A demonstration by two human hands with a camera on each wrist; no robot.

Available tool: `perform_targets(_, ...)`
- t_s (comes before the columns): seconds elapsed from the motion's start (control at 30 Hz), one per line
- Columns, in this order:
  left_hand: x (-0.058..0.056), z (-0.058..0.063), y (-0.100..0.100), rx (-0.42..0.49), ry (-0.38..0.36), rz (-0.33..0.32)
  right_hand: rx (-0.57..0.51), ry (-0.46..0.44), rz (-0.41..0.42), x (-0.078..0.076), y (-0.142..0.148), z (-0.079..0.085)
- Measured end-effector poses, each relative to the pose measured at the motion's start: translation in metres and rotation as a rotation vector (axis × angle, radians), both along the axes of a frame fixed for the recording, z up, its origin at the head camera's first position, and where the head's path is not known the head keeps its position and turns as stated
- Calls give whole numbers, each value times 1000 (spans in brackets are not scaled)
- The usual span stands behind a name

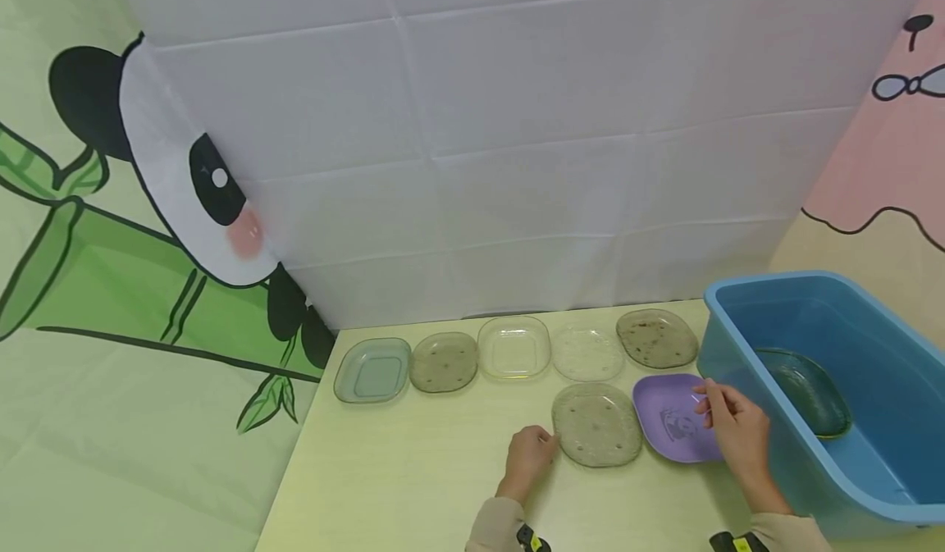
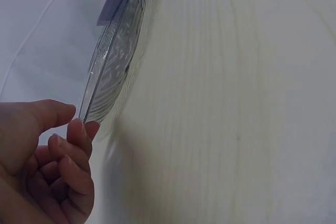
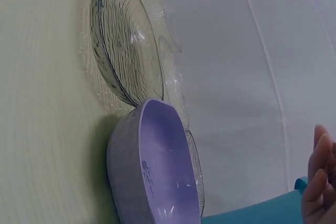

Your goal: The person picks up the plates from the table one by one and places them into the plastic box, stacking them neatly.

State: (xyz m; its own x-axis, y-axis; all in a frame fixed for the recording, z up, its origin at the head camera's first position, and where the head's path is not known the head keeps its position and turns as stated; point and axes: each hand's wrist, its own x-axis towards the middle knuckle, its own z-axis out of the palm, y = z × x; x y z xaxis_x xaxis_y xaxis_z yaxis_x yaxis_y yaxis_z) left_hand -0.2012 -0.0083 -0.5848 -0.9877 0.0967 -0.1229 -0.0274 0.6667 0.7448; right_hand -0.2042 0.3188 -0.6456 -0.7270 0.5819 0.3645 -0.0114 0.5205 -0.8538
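Note:
My left hand (image 1: 528, 458) pinches the left edge of a clear greyish glass plate (image 1: 596, 425), which sits on the table. In the left wrist view, thumb and fingertips meet at the rim of this ribbed plate (image 2: 118, 51). My right hand (image 1: 741, 437) hovers over the right side of a purple plate (image 1: 668, 412), fingers loosely bent and holding nothing. The right wrist view has the purple plate (image 3: 168, 161) beside the glass one (image 3: 128, 40), with the right hand's fingers (image 3: 317, 177) off at the right edge.
Along the table's back edge runs a row of see-through plates: a bluish one (image 1: 372, 370), two greyish ones (image 1: 444, 362) (image 1: 657, 339) and two clear ones (image 1: 514, 347) (image 1: 588, 353). A blue tub (image 1: 805, 470) at right contains a dark green glass dish (image 1: 805, 392).

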Motion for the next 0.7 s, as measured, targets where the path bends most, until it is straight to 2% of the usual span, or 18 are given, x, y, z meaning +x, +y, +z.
perform_targets(0.47, 5, -7, 3, 27, 27, -40, -25, -13, 5, 7, -2, 0)
perform_targets(0.5, 5, -8, 3, 28, 31, -41, -51, 5, 50, 10, -3, 4)
perform_targets(0.7, 6, -11, 3, 38, 53, -47, -60, -23, 46, 16, -8, 4)
